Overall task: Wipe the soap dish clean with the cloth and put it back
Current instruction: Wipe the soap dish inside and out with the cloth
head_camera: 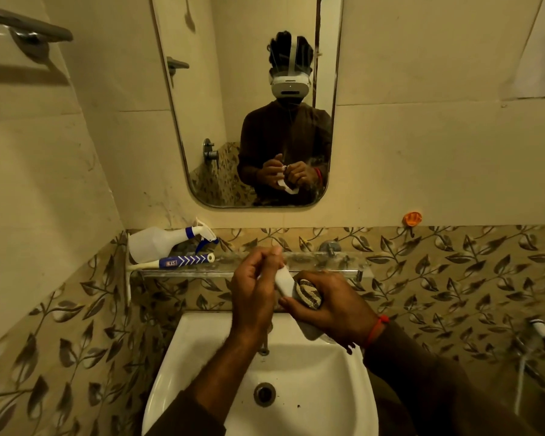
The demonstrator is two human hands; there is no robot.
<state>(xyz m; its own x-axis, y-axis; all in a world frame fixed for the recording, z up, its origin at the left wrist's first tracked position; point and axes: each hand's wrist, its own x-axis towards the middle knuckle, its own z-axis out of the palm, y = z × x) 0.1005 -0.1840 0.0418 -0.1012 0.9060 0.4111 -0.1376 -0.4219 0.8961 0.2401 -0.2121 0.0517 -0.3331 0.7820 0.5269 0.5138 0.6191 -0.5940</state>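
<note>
Above the white washbasin, with the glass shelf at twelve o'clock, the white soap dish is gripped by the left hand and rubbed with a striped cloth bunched in the right hand at three o'clock. Wiping is judged mid-way — the return to its place is not yet done.

Single head-worn view, forward and down, close over the sink (mirror straight ahead).
</note>
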